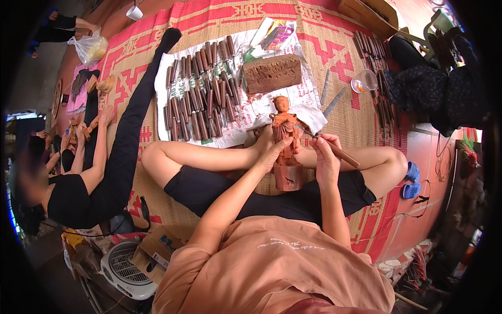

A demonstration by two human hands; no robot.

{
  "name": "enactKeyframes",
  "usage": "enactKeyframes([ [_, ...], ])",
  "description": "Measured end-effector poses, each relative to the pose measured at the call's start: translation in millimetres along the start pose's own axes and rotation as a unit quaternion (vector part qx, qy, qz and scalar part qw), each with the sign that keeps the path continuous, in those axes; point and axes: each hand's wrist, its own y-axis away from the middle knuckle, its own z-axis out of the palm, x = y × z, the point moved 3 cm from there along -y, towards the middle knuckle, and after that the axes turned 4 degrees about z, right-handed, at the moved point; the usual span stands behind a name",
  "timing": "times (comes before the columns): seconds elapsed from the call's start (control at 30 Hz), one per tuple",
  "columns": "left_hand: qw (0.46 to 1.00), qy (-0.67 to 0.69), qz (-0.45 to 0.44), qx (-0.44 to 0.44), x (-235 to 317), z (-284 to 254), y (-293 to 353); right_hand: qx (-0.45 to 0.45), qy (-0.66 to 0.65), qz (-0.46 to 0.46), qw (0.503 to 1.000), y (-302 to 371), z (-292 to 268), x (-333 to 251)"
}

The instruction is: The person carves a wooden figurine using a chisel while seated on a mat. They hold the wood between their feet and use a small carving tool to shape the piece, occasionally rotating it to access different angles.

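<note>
A reddish-brown carved wooden figurine (283, 125) stands tilted in front of my crossed legs, its block base (288, 178) toward my lap. My left hand (274, 153) is wrapped round the figurine's lower side. In my right hand (328, 153) is a carving chisel (342, 156) with a brown wooden handle; its thin blade points at the middle of the figurine. Whether the tip touches the wood I cannot tell. Just beyond the figurine a carved-up brown wooden block (272, 74) lies on a white printed sheet (244, 131).
Several wooden-handled chisels (201, 86) lie in rows on the sheet. Two grey flat blades (333, 102) and a clear cup (368, 80) lie to the right, near more tools (384, 104). On the left sits another person (70, 193), one leg stretched across the patterned mat (133, 99). A fan (128, 267) stands behind left.
</note>
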Motion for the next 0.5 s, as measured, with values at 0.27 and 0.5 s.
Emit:
enactKeyframes([
  [0.27, 0.995, -0.085, 0.022, 0.053, 11, -21, 18, -0.045, 0.093, -0.047, 0.994, 1, 18, 0],
  [0.5, 0.99, -0.116, -0.042, 0.074, 33, -50, 68, -0.146, 0.068, 0.027, 0.987, 11, 39, 30],
])
